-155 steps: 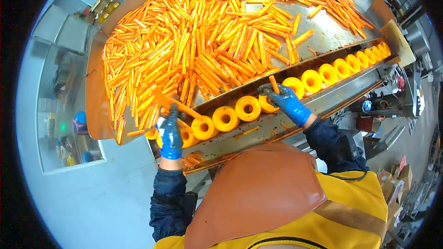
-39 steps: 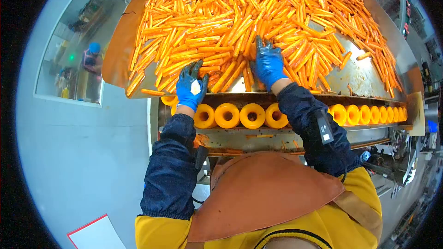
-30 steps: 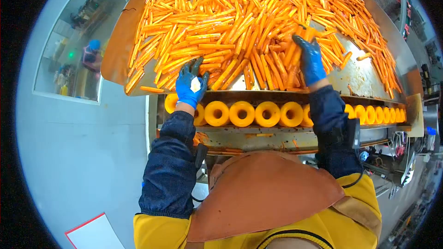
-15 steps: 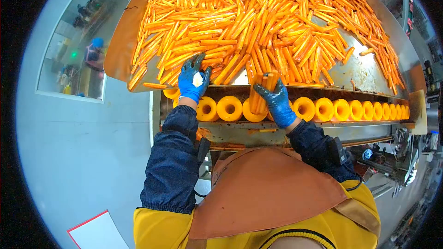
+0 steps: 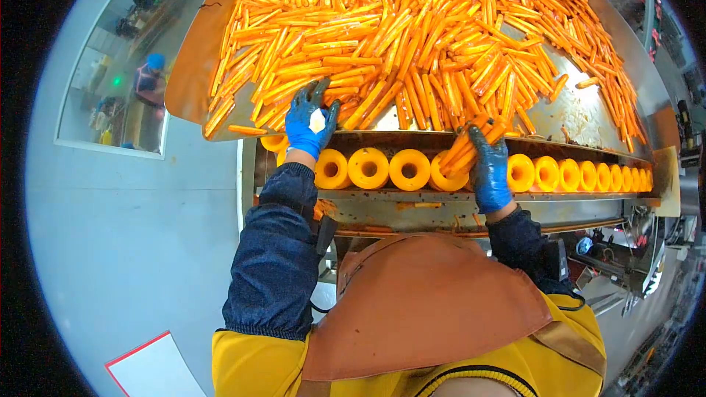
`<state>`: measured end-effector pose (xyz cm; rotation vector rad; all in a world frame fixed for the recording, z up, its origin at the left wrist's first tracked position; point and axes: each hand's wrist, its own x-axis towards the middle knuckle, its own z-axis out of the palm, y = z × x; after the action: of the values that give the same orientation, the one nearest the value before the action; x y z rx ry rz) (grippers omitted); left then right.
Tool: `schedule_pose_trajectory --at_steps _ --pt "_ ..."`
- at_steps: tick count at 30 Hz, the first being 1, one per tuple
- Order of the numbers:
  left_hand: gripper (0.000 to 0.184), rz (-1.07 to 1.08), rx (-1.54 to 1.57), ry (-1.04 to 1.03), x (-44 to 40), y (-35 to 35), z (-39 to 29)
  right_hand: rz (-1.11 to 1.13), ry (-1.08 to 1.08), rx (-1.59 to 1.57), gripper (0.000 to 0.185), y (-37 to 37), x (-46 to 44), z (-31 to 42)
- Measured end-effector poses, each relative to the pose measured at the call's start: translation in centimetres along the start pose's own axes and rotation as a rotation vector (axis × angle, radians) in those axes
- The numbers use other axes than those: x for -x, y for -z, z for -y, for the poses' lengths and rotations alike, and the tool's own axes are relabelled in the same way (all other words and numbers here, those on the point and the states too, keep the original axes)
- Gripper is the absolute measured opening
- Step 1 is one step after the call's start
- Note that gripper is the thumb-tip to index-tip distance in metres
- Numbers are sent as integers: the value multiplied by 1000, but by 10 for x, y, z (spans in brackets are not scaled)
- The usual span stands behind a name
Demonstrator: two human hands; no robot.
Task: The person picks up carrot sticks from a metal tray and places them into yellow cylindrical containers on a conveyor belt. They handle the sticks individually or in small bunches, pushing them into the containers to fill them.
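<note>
Glossy orange sticks (image 5: 323,33) lie heaped across a metal tray (image 5: 193,77). My left hand (image 5: 307,122), in a blue glove with dark-stained fingers and a pale patch on its back, rests at the near edge of the heap. Its fingers are apart and touch the sticks; nothing is seen gripped in it. A small bundle of orange sticks (image 5: 463,153) is held in my right hand (image 5: 491,169), closed around it at the tray's near lip. The bundle slants down over the row of orange rings (image 5: 410,169), partly hiding some of them.
Below the rings runs a metal ledge (image 5: 368,209) with scraps on it. A pale board (image 5: 666,180) stands at the row's right end. On the left is a wall with a window (image 5: 110,77), and a person in a blue cap (image 5: 153,77) shows through it.
My right hand has moved right along the tray's edge with its bundle, which has turned from upright to slanted. My left hand has hardly moved.
</note>
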<state>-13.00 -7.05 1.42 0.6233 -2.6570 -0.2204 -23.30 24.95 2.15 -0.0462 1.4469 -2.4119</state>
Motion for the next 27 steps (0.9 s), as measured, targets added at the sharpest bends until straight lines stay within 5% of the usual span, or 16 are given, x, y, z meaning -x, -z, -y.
schedule_pose_trajectory --at_steps 5,9,13,16,20,24,27 --pt "49 -19 -11 14 1 -1 -1 68 -92 -208 24 -11 3 5" --pt "49 -23 -14 22 1 -1 -1 268 -68 169 29 -21 11 -35" --pt "50 -9 -11 11 1 0 1 244 -84 393 34 -4 18 -43" --pt "50 0 -5 30 1 2 -3 304 217 935 33 15 17 -33" --pt "50 -59 -17 -22 1 -8 6 252 198 1029 33 34 13 -11" --pt "50 -22 -27 23 1 -3 0 99 108 292 23 -1 15 18" --pt "51 4 -9 14 0 -1 -2 190 97 328 24 -20 12 -9"
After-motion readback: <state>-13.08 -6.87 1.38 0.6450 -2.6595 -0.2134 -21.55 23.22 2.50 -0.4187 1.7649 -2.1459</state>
